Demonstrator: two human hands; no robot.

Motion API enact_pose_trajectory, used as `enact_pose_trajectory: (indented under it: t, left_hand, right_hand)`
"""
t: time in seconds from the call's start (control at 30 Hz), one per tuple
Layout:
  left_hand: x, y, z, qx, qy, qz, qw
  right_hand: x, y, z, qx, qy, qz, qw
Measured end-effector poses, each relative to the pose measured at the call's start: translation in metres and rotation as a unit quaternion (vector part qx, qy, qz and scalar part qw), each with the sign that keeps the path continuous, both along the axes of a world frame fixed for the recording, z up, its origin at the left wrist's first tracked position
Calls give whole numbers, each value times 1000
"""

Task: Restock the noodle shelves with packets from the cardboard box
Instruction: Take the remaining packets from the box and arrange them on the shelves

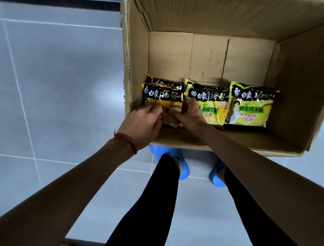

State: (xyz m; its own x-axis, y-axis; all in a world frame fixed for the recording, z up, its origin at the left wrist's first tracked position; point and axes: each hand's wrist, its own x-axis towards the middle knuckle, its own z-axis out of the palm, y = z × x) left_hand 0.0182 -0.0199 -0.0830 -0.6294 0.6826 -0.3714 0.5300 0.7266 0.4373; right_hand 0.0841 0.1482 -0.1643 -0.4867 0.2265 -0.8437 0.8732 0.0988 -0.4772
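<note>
Forearms, left hand and right hand gripping orange packet, cardboard box, grey tiled floor

A glossy pale grey tiled floor fills the left and lower view, its tiles divided by thin white grout lines. A soft patch of reflected light lies on it, and a dark strip runs along the top edge

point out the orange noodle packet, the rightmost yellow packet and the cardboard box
orange noodle packet [163, 95], head view, black top band
rightmost yellow packet [250, 107], head view, middle of front
cardboard box [138, 58], head view, left inner wall
</note>
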Motion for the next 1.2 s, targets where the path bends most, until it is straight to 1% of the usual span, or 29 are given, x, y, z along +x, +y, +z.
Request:
enact_pose_trajectory:
  t: [0.07, 0.13, 0.2, 0.27, 0.4, 0.5, 0.57, 0.63, 0.7, 0.77, 0.87, 0.97, 1.1, 1.17, 1.2]
  left_hand:
    - [0, 2, 1, -10, 0, 10, 1000]
    - [1, 4, 2, -25, -1, 13, 1000]
    - [2, 7, 4, -44, -6, 10, 999]
    - [3, 11, 5, -66, -15, 11, 998]
    - [0, 22, 1, -113, -36, 31, 992]
    - [-3, 34, -16, -153, -52, 53, 985]
    - [-7, 38, -44, -192, -92, 105, 971]
    - [-11, 44, -72, -223, -153, 190, 944]
    - [-12, 54, -94, -210, -200, 282, 914]
    - [-9, 63, -107, -194, -208, 344, 895]
    - [-6, 70, -117, -186, -183, 404, 877]
    - [-9, 65, -122, -198, -209, 414, 863]
    - [-8, 59, -122, -217, -227, 371, 874]
    - [-7, 63, -120, -226, -231, 378, 868]
    - [-8, 64, -120, -213, -248, 396, 858]
  right_hand:
    - [3, -2, 3, -4, 19, 3, 1000]
    - [6, 1, 11, 11, 59, 7, 998]
    - [11, 10, 26, 55, 121, 53, 990]
    - [17, 24, 43, 101, 165, 107, 975]
    - [27, 61, 72, 135, 202, 146, 959]
    - [34, 90, 81, 183, 223, 185, 939]
    - [39, 107, 80, 223, 225, 217, 923]
    - [42, 120, 75, 246, 215, 235, 915]
    - [44, 129, 68, 256, 205, 240, 914]
    - [48, 135, 60, 264, 202, 243, 911]
    - [54, 140, 53, 261, 199, 231, 916]
    - [56, 144, 50, 248, 198, 230, 920]
    - [55, 145, 50, 235, 213, 232, 920]
    - [53, 146, 50, 232, 212, 226, 922]
    - [52, 146, 49, 231, 210, 224, 923]
